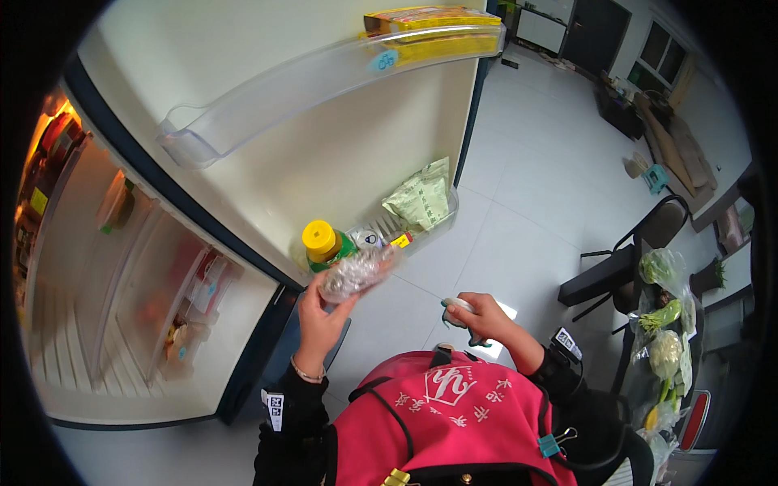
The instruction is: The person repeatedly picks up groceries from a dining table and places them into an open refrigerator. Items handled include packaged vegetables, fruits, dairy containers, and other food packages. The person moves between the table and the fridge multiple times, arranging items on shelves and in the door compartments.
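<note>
My left hand (324, 322) grips a package in clear plastic wrap (360, 274), its contents hard to make out. That package hangs in front of the lower door bin of the open refrigerator. Behind it in the bin stand a green container with a yellow cap (322, 240), a can (367, 237) and a pale green pouch (419, 197). Before my apron, my right hand (483, 317) is closed around a crumpled white cloth with a dark green edge (457, 308).
Yellow boxes (431, 21) lie in the upper clear door bin (273, 97). Food fills the lit refrigerator shelves (55, 243) at left. On the right, a dark table (629, 358) carries bagged vegetables, including a cauliflower (665, 355). A chair (659, 225) stands beyond on the tiled floor (516, 152).
</note>
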Motion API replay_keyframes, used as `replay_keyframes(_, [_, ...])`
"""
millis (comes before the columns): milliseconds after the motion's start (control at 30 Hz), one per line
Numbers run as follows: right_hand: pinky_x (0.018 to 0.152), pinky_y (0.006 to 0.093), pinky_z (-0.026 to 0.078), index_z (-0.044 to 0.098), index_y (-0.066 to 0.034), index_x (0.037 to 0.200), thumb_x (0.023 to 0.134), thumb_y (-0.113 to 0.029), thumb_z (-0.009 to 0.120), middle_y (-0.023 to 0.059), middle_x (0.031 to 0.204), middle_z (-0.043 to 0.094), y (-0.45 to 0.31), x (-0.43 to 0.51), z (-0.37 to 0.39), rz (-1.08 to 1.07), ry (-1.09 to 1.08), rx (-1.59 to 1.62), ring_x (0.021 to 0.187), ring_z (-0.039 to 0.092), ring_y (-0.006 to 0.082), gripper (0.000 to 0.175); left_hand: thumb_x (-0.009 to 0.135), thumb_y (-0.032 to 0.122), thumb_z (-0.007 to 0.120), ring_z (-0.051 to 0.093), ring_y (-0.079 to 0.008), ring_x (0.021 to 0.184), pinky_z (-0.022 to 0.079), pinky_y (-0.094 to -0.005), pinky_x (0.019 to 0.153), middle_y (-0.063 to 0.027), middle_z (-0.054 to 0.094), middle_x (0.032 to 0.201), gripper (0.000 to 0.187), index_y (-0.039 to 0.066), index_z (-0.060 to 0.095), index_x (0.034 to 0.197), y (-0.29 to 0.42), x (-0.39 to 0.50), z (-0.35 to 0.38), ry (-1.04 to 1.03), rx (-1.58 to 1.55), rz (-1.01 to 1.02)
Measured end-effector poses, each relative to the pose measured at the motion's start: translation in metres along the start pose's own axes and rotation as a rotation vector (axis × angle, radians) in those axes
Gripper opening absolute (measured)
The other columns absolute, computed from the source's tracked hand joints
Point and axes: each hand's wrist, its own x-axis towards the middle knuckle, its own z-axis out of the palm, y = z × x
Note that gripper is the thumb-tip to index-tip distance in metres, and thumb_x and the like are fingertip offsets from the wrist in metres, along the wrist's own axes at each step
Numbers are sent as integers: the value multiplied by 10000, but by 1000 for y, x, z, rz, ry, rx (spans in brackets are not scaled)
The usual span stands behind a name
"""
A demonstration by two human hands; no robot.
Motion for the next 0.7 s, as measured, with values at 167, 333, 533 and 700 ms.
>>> replay_keyframes(167, [454,297,457,575,-17,869,819,-274,586,70,626,581,29,6,-22,21,144,43,502,566,148,262,740,0,663,583,-114,816,497,-230,575,-79,594,969,394,-38,496,1095,25,40,22,83,88,178])
replay_keyframes(333, [544,330,482,548,-13,878,774,-342,628,113,623,595,35,13,-62,-14,378,-94,574,607,215,355,756,-34,624,602,-139,782,539,-274,540,-108,595,956,403,-54,458,1123,40,41,48,126,-25,104])
replay_keyframes(533, [576,388,468,596,-28,756,800,-369,571,126,658,603,37,41,-94,-11,204,-280,632,595,299,344,777,-48,597,629,-165,730,513,-273,669,-121,612,932,360,-55,454,1108,40,20,57,156,-22,123])
replay_keyframes(700, [651,439,469,585,-40,734,741,-275,548,141,794,580,27,97,-73,-343,167,-641,723,586,343,237,776,-39,621,542,-116,947,435,-254,842,-83,565,1039,370,-32,468,1112,40,-8,39,315,-18,58])
